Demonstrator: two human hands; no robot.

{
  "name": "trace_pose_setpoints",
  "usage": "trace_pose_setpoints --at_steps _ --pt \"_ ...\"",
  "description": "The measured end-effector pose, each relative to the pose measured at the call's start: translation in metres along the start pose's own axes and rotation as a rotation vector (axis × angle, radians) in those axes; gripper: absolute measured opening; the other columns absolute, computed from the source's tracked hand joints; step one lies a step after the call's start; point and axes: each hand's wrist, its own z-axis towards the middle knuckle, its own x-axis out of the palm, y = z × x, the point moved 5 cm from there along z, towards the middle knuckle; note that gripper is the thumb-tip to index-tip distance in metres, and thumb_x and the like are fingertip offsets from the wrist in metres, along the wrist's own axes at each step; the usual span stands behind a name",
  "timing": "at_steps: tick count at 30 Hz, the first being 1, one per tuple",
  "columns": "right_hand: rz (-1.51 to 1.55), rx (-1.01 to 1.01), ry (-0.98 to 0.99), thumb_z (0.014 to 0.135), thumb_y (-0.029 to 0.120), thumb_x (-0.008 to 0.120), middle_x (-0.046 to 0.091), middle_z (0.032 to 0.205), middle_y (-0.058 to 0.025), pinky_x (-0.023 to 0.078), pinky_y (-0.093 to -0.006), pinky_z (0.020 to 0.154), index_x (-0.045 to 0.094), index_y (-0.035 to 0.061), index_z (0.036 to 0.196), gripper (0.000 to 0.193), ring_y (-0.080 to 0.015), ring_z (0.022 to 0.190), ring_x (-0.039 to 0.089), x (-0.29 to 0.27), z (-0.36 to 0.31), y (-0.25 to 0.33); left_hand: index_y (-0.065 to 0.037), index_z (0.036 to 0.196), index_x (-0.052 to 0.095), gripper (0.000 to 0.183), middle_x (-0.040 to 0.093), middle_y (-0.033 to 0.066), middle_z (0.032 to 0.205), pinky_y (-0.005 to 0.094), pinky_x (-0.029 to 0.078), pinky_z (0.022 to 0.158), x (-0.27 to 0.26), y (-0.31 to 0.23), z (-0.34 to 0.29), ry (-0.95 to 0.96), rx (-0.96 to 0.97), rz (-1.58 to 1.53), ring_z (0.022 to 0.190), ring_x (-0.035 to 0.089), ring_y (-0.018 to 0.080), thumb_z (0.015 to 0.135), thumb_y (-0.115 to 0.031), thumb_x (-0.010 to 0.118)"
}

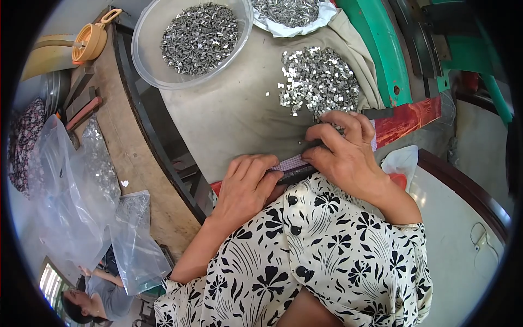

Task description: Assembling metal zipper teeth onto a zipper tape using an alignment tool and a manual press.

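My left hand (242,185) is at the near edge of the cloth-covered work surface (218,136), its fingers curled and closed on a strip of checked cloth (289,163). A dark bar (297,175) runs just below that strip. My right hand (346,152) lies to the right with bent fingers spread apart. Its thumb tip touches the checked cloth, and its other fingertips reach the near edge of a loose pile of small grey and shiny metal pieces (321,79). A few pieces show under those fingers; the palm side is hidden.
A clear round tub (139,57) of small metal parts stands at the back left, beside a lined container (326,15) of thin metal pieces. Green machinery (376,49) borders the right. Plastic bags (71,191) and an orange round holder (90,43) lie left. Another person (106,297) is at lower left.
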Motion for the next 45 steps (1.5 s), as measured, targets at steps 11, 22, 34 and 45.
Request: trace_pose_setpoints --at_steps 11,22,34,45 --pt "-0.069 -0.057 0.03 0.076 0.019 0.059 0.058 0.112 -0.001 0.026 -0.0438 0.108 0.066 0.0086 0.081 0.014 -0.0228 0.122 0.044 0.008 0.008 0.003 -0.004 0.098 0.064 0.03 0.057 0.0096 0.115 0.0412 0.043 0.091 -0.001 -0.001 0.006 0.012 -0.036 0.005 0.103 0.058 0.0287 0.073 -0.015 0.075" --pt "-0.129 0.03 -0.362 0.066 0.005 0.075 0.063 0.108 0.0007 0.029 -0.0416 0.101 0.064 0.0139 0.087 0.026 -0.0318 0.117 0.046 -0.055 0.036 -0.024 0.0 0.099 0.067 0.026 0.062 0.0097 0.113 0.0388 0.045 0.093 -0.005 -0.008 0.011 -0.076 0.158 0.169 0.105 0.06 0.0236 0.075 -0.011 0.07" --pt "0.044 0.003 -0.279 0.07 0.017 0.08 0.063 0.107 0.0043 0.033 -0.0427 0.095 0.072 0.018 0.082 0.014 -0.0276 0.114 0.048 -0.036 0.06 -0.055 -0.007 0.097 0.067 0.034 0.061 0.0075 0.105 0.0398 0.043 0.082 -0.006 0.015 0.032 -0.096 -0.037 -0.035 0.096 0.059 0.0287 0.067 -0.011 0.082" --pt "0.228 -0.051 -0.016 0.071 0.021 0.077 0.061 0.107 0.0034 0.031 -0.0452 0.098 0.077 0.0244 0.082 0.011 -0.0274 0.114 0.048 -0.002 0.021 -0.036 -0.006 0.098 0.067 0.032 0.06 0.0058 0.106 0.0386 0.044 0.085 -0.003 0.014 0.031 -0.081 -0.017 -0.024 0.097 0.059 0.0265 0.069 -0.013 0.08"
